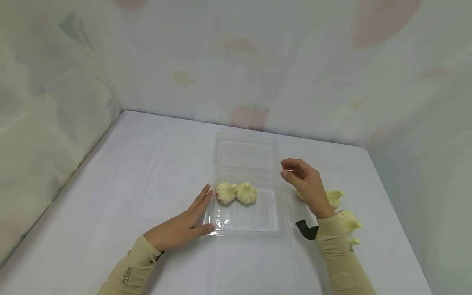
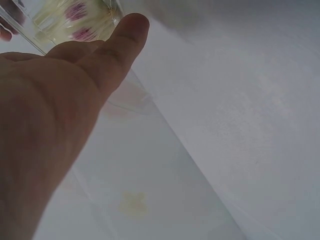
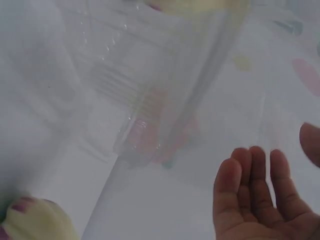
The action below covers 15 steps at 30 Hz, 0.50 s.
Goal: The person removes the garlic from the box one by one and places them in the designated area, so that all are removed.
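A clear plastic clamshell box (image 1: 259,215) lies on the table with its lid (image 1: 245,152) folded back, away from me. Inside its base, toward the left, two garlic bulbs sit side by side: one with purple patches (image 1: 225,193) and a paler one (image 1: 246,193). My left hand (image 1: 180,229) rests against the box's left edge, fingers straight and thumb at the near corner. To the right of the box, my right hand (image 1: 307,184) hovers with loosely bent fingers and nothing in them. In the right wrist view those fingers (image 3: 257,185) are apart from the box.
More garlic bulbs (image 1: 348,221) lie on the table at the right, partly hidden by my right hand and sleeve. A black strap (image 1: 307,230) shows at my right wrist. White cloth covers the table (image 1: 147,172); patterned curtains (image 1: 236,73) hang behind and at both sides.
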Motion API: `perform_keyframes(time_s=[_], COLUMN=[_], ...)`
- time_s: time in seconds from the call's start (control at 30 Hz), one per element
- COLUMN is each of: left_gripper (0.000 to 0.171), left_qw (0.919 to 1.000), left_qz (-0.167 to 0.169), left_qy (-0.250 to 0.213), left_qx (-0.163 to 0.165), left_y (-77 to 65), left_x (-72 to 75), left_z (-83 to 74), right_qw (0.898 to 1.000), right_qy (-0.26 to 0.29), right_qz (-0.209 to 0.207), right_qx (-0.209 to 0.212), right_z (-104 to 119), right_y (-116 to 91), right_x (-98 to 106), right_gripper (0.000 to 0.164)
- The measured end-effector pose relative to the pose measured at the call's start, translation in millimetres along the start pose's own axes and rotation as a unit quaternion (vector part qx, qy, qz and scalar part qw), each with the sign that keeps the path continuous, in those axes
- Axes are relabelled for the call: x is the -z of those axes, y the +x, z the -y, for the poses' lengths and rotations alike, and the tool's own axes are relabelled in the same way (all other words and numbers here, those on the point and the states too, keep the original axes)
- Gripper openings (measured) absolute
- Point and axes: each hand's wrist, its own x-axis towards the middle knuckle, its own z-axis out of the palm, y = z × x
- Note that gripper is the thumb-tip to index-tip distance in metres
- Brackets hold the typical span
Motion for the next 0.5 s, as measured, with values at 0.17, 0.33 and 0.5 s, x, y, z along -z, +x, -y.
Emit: perform_keyframes(time_s=[0.17,0.33,0.5], left_gripper=[0.088,0.089,0.089], left_qw=[1.0,1.0,1.0], left_qz=[0.001,0.0,0.001], left_qy=[0.003,0.005,0.003], left_qx=[0.0,-0.002,-0.005], left_y=[0.1,0.8,1.1], left_x=[0.1,-0.1,-0.4], left_z=[0.6,1.7,1.6], right_qw=[0.999,0.998,0.997], right_qy=[0.006,0.008,0.0], right_qz=[0.035,0.053,0.071], right_qx=[0.025,0.034,0.04], right_z=[-2,-4,-7], right_y=[0,1,1], right_x=[-8,-13,-18], right_gripper=[0.038,0.038,0.04])
